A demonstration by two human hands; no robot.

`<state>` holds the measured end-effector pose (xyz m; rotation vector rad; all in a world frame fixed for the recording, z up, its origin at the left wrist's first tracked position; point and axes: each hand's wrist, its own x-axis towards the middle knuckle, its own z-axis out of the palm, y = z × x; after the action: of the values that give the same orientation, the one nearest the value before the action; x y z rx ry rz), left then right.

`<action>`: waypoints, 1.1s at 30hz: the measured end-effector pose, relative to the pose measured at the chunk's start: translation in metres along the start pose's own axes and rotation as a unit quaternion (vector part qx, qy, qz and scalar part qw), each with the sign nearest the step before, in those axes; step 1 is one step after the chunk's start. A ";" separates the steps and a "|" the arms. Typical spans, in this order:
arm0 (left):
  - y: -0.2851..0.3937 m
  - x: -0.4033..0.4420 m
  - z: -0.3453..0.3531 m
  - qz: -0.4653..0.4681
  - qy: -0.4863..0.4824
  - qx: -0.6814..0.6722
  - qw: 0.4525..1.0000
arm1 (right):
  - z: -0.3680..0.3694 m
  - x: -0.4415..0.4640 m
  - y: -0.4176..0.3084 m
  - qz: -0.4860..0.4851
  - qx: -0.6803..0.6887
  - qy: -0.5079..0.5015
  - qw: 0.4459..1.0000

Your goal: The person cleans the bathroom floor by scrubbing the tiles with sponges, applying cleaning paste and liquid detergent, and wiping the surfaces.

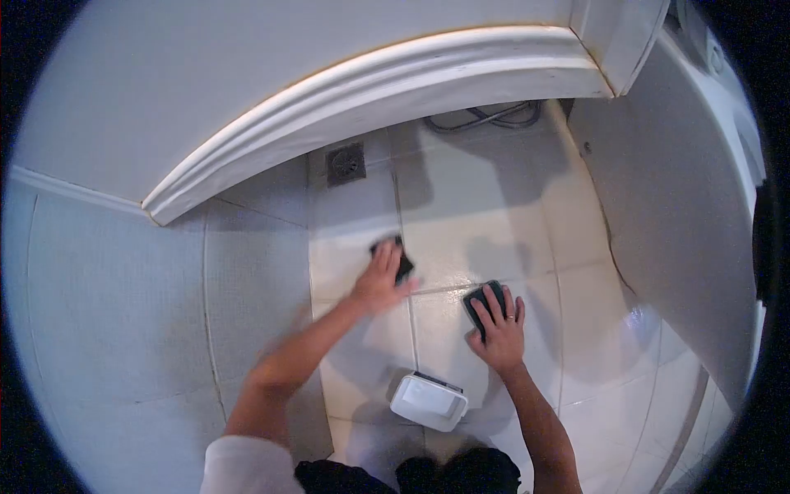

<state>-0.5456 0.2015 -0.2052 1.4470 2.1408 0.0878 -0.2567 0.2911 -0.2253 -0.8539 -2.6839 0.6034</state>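
Observation:
My left hand [382, 281], smeared by motion, presses on a black pad [404, 265] on the white tiled floor [469, 193]. Its fingers lie over the pad, with the thumb out to the right. To the right, my right hand [500, 333] grips a dark green scouring pad [474, 306] against the tiles, its fingers spread across the top and a ring on one of them. Between my forearms and nearer my body sits a small white plastic tub [428, 402] with a dark strip along its far edge.
A square floor drain [346, 164] lies ahead on the left. Beyond it, a raised white moulded panel edge [395, 72] spans the top, with a grey hose [485, 122] underneath. A large white appliance side [666, 181] bounds the right. A greyer tiled surface [123, 305] is on the left.

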 end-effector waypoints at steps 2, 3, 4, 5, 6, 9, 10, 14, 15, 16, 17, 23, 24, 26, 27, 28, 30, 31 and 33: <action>0.013 -0.050 0.013 0.031 -0.019 0.058 0.998 | -0.002 -0.001 -0.002 0.008 -0.004 -0.009 1.000; 0.013 -0.041 0.009 0.027 -0.007 0.071 0.997 | -0.001 0.001 -0.002 0.010 -0.011 -0.013 1.000; 0.013 -0.026 0.008 0.020 0.008 0.077 0.997 | -0.001 0.005 0.000 0.010 -0.013 -0.012 1.000; 0.006 0.003 0.002 0.006 0.028 0.064 0.998 | -0.001 0.005 -0.001 0.012 -0.010 -0.013 1.000; -0.004 0.038 -0.006 -0.011 0.048 0.049 0.998 | -0.001 0.001 -0.002 0.012 -0.007 -0.017 1.000; -0.034 0.156 -0.049 -0.087 0.124 0.005 0.988 | 0.004 -0.001 0.003 0.005 -0.003 -0.010 1.000; -0.044 0.180 -0.051 -0.101 0.147 -0.009 0.984 | 0.005 0.001 0.006 0.008 -0.010 -0.005 1.000; -0.006 0.117 -0.018 -0.021 0.068 0.008 0.997 | -0.001 0.002 0.004 0.004 0.002 -0.007 1.000; 0.005 0.070 0.015 0.031 0.042 0.030 0.998 | 0.001 0.005 0.006 -0.002 -0.002 0.000 1.000; 0.023 0.024 0.039 0.102 0.082 0.053 0.990 | 0.000 0.010 0.009 -0.011 -0.005 0.009 1.000; 0.045 -0.027 0.040 0.111 0.053 0.023 0.992 | 0.004 0.014 0.011 -0.014 -0.005 0.009 1.000; -0.066 -0.111 0.038 -0.085 0.072 0.074 0.991 | -0.039 -0.069 0.059 0.151 -0.015 0.033 0.988; -0.061 -0.092 0.031 -0.090 0.111 0.042 0.989 | -0.035 -0.100 0.072 0.177 -0.071 0.060 0.980; -0.015 -0.041 0.017 -0.073 0.145 0.006 0.987 | -0.040 -0.125 0.078 0.196 -0.076 0.055 0.976; 0.001 -0.011 0.034 -0.041 0.185 -0.021 0.982 | -0.044 -0.123 0.075 0.193 -0.084 0.064 0.976; 0.030 0.001 0.037 0.019 0.143 0.003 0.990 | -0.044 -0.123 0.071 0.194 -0.089 0.075 0.974; 0.066 -0.018 0.035 -0.012 0.077 0.005 0.997 | -0.045 -0.129 0.075 0.182 -0.102 0.050 0.977; 0.041 -0.018 0.040 -0.008 0.110 0.034 0.993 | -0.045 -0.129 0.076 0.183 -0.106 0.045 0.976; -0.023 0.001 0.034 -0.032 0.170 0.069 0.982 | -0.040 -0.126 0.079 0.177 -0.109 0.056 0.977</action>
<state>-0.5495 0.1846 -0.2425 1.5286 2.5114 0.1770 -0.1037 0.2868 -0.2417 -1.3998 -2.5439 0.3182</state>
